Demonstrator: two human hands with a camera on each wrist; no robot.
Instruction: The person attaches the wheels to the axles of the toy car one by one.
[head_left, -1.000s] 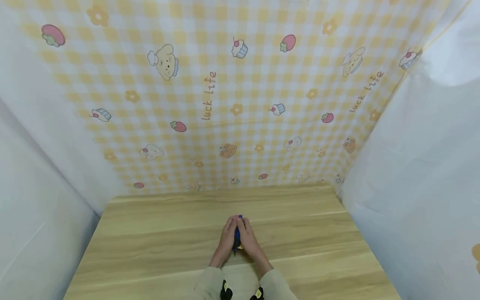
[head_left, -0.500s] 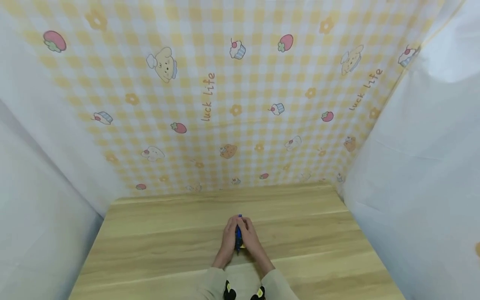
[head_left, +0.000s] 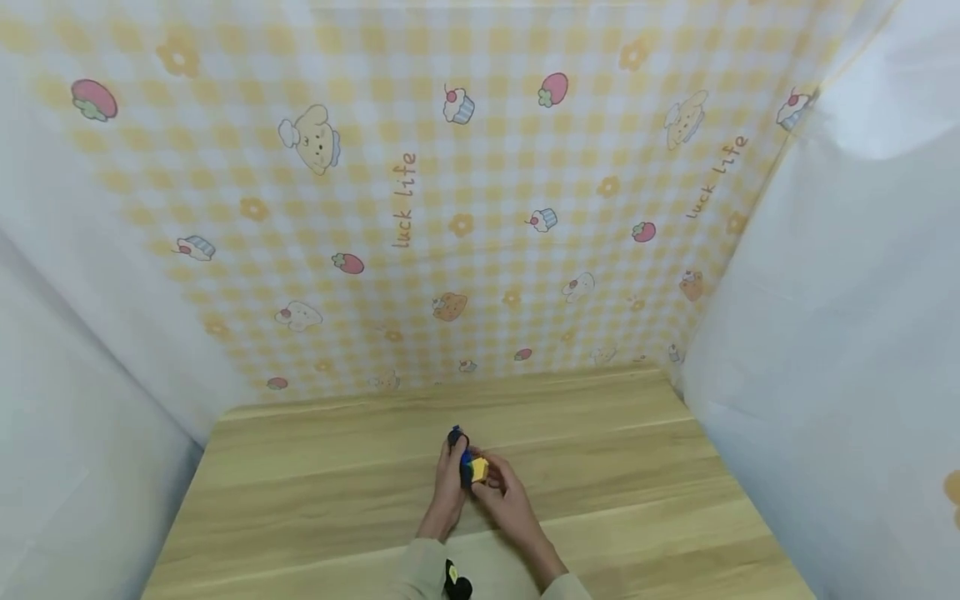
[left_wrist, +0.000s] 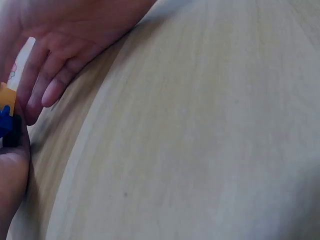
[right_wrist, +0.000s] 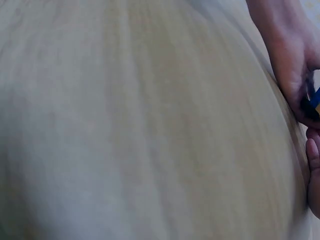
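A small blue and black toy-like object (head_left: 466, 468) with a round black part and a yellow block (head_left: 479, 470) on its side is held between both hands above the table. My left hand (head_left: 447, 492) grips its dark side, the round black end showing past the fingertips. On the other side, my right hand (head_left: 516, 507) pinches the yellow block between thumb and curled fingers. Only slivers of the object show at the edges of the wrist views, blue part (left_wrist: 5, 121) and dark part (right_wrist: 308, 106); its exact kind cannot be told.
A wood-grain table (head_left: 315, 467) spreads beneath the hands. Behind it hangs a yellow checked cloth (head_left: 480, 183) with printed cartoons, and white sheets (head_left: 825, 333) close in both sides. A black item with a yellow mark (head_left: 457, 582) shows at the bottom edge.
Earlier both hands cupped the object closely together. Now the right hand has drawn back to the right and the object has turned, exposing its yellow block and round black end.
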